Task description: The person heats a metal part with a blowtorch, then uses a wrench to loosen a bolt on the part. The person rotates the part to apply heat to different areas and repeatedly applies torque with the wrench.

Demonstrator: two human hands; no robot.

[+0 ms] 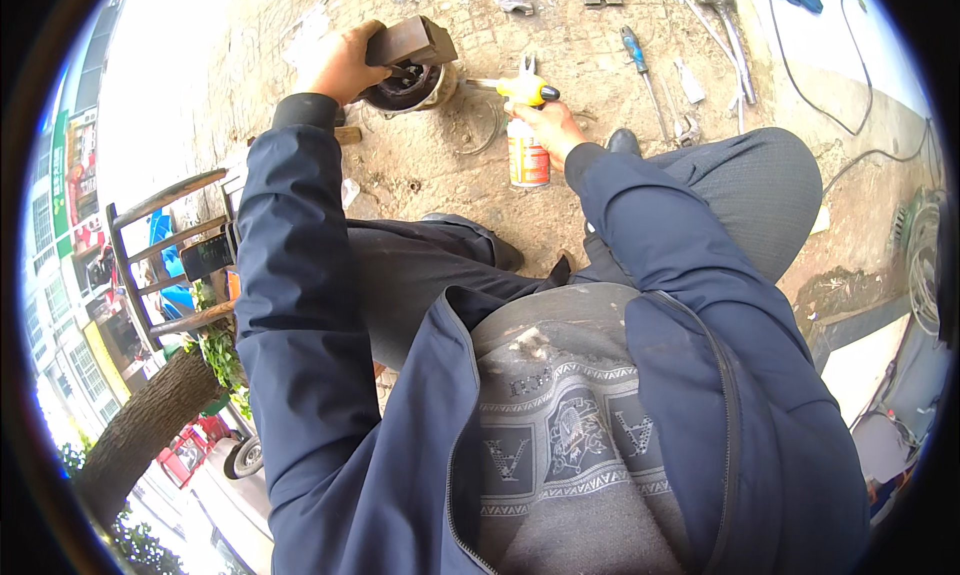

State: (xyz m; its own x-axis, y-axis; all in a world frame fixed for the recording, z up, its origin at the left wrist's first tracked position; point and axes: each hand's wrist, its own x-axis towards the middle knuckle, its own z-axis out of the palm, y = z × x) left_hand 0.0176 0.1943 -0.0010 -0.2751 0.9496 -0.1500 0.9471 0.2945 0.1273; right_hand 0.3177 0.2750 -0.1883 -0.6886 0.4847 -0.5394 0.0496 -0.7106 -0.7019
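Observation:
My left hand (340,63) is closed on a dark brown rectangular block (408,41), its fingers along the near side. Just below the block is a round pot-like part (440,93) with a dark inside and a pale rim; whether the block touches it I cannot tell. My right hand (548,125) grips a gas torch (530,160), a white and red canister under a yellow head. Its metal nozzle points left, toward the round part. No flame can be made out.
A blue-handled screwdriver (633,50), a hammer (718,1) and a wrench (687,130) lie on the rough ground to the right. Pliers (527,65) lie beyond the torch. A wooden chair (180,240) stands at the left; a dark cable (800,90) curves at the far right.

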